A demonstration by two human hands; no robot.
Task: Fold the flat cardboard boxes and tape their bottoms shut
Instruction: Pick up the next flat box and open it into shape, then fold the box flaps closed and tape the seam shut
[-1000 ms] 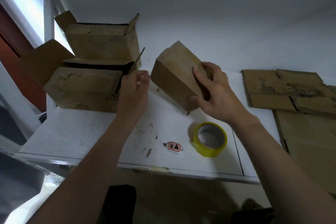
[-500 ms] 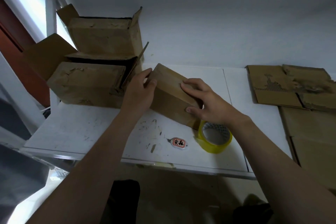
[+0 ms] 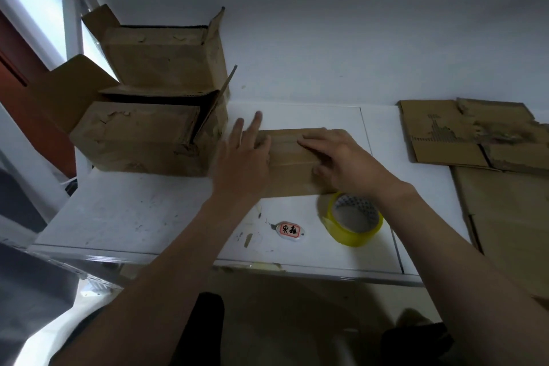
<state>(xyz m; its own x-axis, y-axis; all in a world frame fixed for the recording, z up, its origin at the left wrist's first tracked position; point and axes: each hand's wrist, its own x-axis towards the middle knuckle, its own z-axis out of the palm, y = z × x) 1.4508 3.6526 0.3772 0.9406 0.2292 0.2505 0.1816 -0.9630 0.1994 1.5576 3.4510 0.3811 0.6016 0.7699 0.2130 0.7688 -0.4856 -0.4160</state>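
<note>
Both your left hand (image 3: 243, 163) and right hand (image 3: 344, 163) press flat on the cardboard box (image 3: 292, 154). Flaps look closed. Probably grab the yellow tape roll (image 3: 353, 236) next.

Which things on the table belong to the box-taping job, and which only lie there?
Job: box under left hand and right hand, yellow tape roll, flat cardboard sheets, two folded boxes.
Lying about: small white tag.

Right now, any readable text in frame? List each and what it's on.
"宋" plus a second character too blurred to be sure of: black on the red label of the white tag on the table.
Tape roll: patterned print inside the core, too small to read.
Boxes, flat cardboard: no print visible.
</note>
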